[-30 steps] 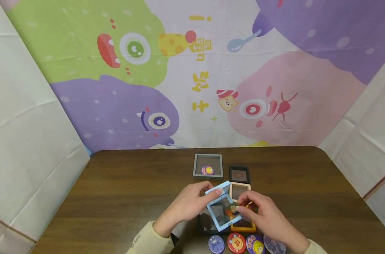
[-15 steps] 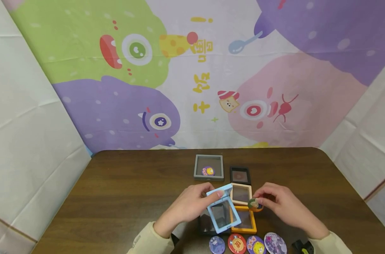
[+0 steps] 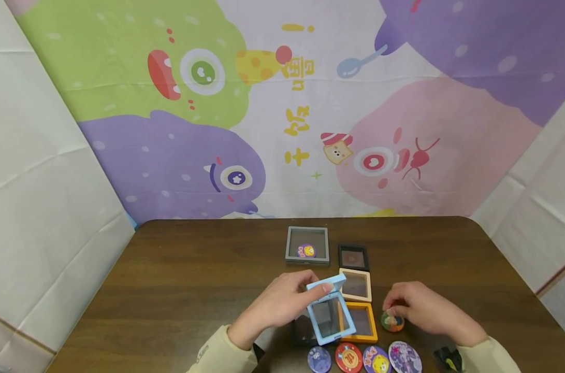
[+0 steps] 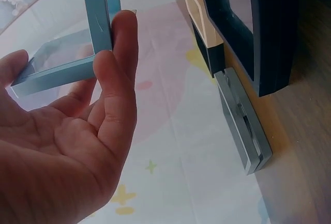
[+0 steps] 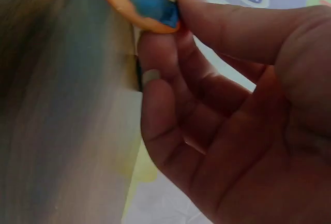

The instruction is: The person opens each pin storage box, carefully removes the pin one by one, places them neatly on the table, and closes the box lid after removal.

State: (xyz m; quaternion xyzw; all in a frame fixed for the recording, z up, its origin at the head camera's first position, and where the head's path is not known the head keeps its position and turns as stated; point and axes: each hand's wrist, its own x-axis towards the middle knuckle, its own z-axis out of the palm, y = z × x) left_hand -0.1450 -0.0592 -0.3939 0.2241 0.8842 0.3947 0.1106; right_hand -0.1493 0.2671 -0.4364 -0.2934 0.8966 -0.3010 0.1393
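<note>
My left hand [image 3: 279, 301] grips a light blue hinged display frame [image 3: 339, 280], its two halves swung apart and nothing in its clear window. In the left wrist view, thumb and fingers hold the blue frame [image 4: 57, 79] at its edges. Over to the right, my right hand [image 3: 422, 309] pinches a round button badge [image 3: 392, 322] low over the table. In the right wrist view this badge [image 5: 155, 9] shows an orange rim and a blue patch, held between thumb and fingers. An orange frame [image 3: 373, 324] lies between the hands, partly behind the blue one.
Beyond lie a beige frame [image 3: 368, 287], a small black frame [image 3: 367, 259] and a grey frame [image 3: 288, 247] with a purple badge [image 3: 307, 250]. A larger black frame [image 3: 303, 331] sits under the blue one. Several badges [image 3: 349, 357] line the near side; a dark item [image 3: 447, 358] lies by the right sleeve.
My right hand has drawn the badge away from the blue frame, out to the right and down toward the table. The left hand still holds the blue frame, nearly in place.
</note>
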